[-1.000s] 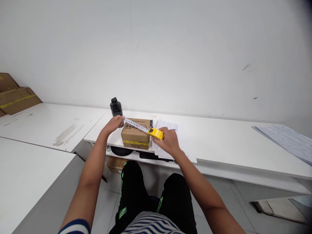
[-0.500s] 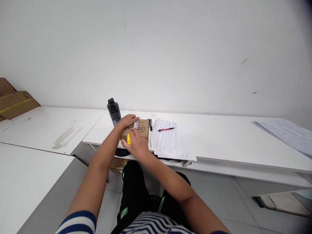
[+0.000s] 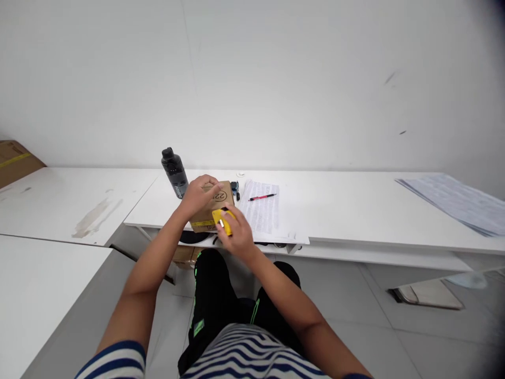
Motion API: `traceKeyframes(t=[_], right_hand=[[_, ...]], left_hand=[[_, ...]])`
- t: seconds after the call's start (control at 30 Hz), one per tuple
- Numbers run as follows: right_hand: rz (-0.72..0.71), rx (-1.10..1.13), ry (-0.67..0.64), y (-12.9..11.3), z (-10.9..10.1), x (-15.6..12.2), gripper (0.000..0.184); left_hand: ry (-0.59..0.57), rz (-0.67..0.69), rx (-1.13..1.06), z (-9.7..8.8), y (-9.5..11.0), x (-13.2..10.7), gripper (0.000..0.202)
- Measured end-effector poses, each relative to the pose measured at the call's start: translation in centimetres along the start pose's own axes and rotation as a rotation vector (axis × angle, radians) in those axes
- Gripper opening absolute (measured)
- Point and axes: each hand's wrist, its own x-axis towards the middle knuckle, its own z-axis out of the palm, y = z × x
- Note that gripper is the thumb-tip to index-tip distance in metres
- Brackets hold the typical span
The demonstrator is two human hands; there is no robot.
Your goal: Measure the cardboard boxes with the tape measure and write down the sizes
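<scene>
While the pale wall fills the whole far side, the white desk runs along its foot, stretching away to the right. Over on the left, another white tabletop joins in, with a brown smear on its surface. Down at the near edge sits the person, black trousers with green trim, striped shirt below. Far right, a stack of papers lies slanted on the desk; far left, a taped carton sits on the other tabletop.

Now to the middle of it: written sheets lie flat, and just left of them stands the cardboard box, yellow tape along its near side, a circled 22 on top. Behind it to the left, a dark bottle stands close to the arm. And the hands! The left hand is over the left part of the box, fingers bent; whether they pinch anything, I cannot tell. The right hand has a firm grip on the yellow tape measure, right at the box's near right corner; touching or just in front, I can't call it. A small dark item lies beside the box's far right corner, and a slim red-and-black pen lies across the sheets.
</scene>
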Motion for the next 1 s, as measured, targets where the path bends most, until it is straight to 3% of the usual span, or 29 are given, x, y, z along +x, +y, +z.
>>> traceKeyframes(t=[0.1,0.2,0.27,0.33,0.4,0.5,0.57,0.67,0.77,0.87,0.93,1.0], right_hand=[[0.220,0.151,0.258,1.3,-1.4,-1.6,0.033],[0.689,0.459,0.467,2.3,-2.2,-1.9,0.043],[0.931,0.751,0.544,3.0,-2.7,-1.8,0.051],[1.017,1.006,0.544,3.6,-3.1,-1.7,0.052],[1.039,1.167,0.495,4.0,-3.4,-1.9,0.048],[1.061,1.249,0.415,4.0,-3.2,-2.1,0.048],[1.041,1.232,0.359,3.9,-3.0,-1.8,0.049],[0.928,1.080,0.319,4.0,-3.4,-0.2,0.056],[0.777,0.774,0.234,3.9,-4.3,3.2,0.073],[0.566,0.515,-0.120,3.4,-3.8,8.0,0.083],[0.346,0.320,-0.407,2.9,-2.1,11.1,0.073],[0.108,0.146,-0.611,2.6,0.3,13.4,0.058]], left_hand=[[-0.078,0.058,0.172,-0.5,0.3,-2.4,0.048],[-0.259,0.081,0.375,-0.8,-1.6,-3.9,0.076],[-0.275,0.089,0.458,-1.3,-3.6,-4.7,0.085],[-0.165,0.052,0.424,-1.9,-5.9,-5.7,0.083],[0.024,-0.061,0.276,-2.1,-8.5,-7.1,0.084],[0.226,-0.299,-0.055,-0.6,-11.8,-10.2,0.080],[0.213,-0.371,-0.198,1.2,-13.1,-12.1,0.082],[0.213,-0.349,-0.287,2.9,-13.2,-13.3,0.088],[0.395,-0.311,-0.401,2.0,-11.4,-12.0,0.090],[0.483,-0.296,-0.520,-0.5,-8.7,-9.4,0.071],[0.444,-0.292,-0.549,-1.9,-7.1,-7.7,0.065],[0.344,-0.289,-0.515,-2.7,-6.0,-6.4,0.061]])
